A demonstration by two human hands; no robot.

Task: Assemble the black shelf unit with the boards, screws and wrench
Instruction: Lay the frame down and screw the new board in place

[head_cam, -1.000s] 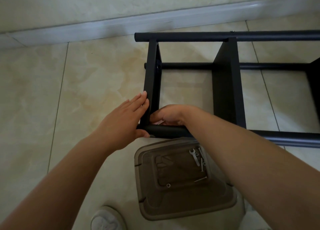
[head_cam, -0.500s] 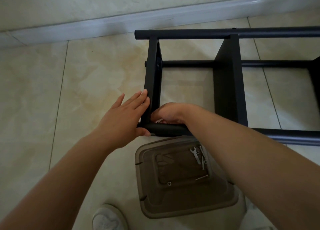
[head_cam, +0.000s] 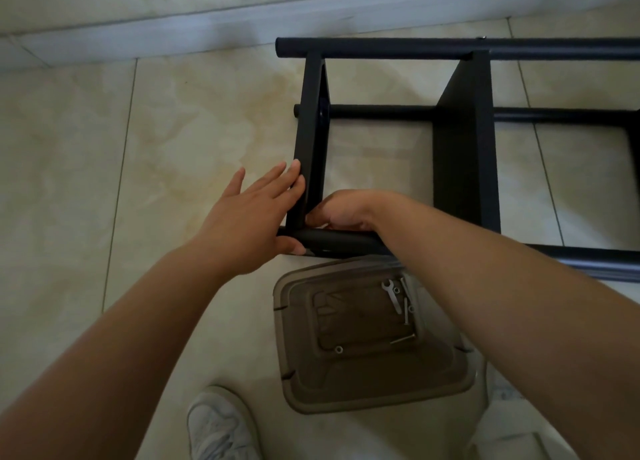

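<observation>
The black shelf unit lies on its side on the floor, cut off at the right edge. The left hand presses straight fingers on its end board. The right hand curls inside the near corner; its grasp is hidden. A wrench and screws lie on a bin lid.

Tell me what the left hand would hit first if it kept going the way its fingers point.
The left hand points up and right; its fingertips already lie against the end board of the black shelf unit, so that board is first. Nothing shows in between.
</observation>
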